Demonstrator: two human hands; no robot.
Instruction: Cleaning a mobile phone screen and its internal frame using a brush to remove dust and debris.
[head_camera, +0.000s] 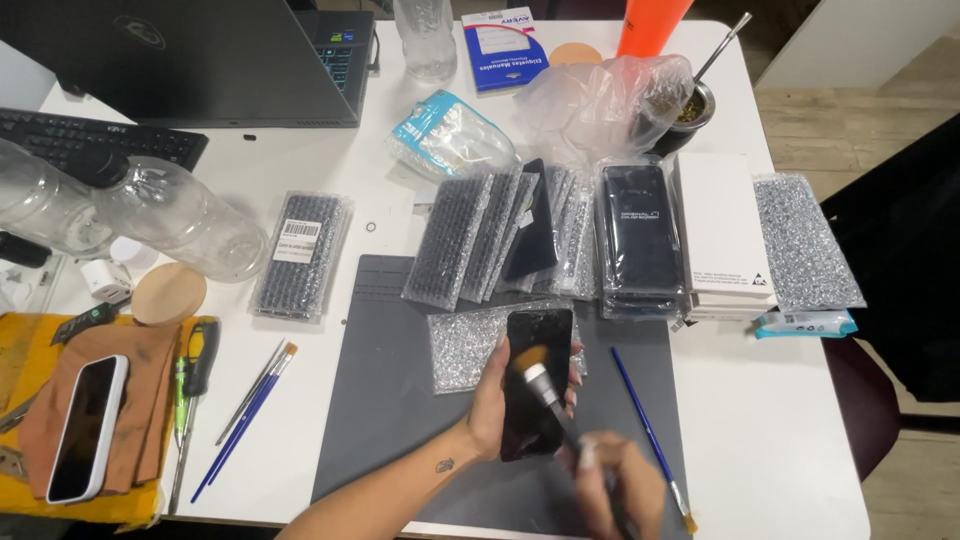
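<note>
- My left hand (495, 405) grips a black phone screen (537, 380) above the grey mat (400, 400).
- My right hand (610, 480), blurred, clasps a brush (545, 385), its bristles touching the glass.

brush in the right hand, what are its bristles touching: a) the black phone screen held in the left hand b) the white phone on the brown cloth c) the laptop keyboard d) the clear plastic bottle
a: the brush in the right hand lays its tan bristles on the upper part of the black phone screen, which the left hand holds up over the grey mat.
</note>
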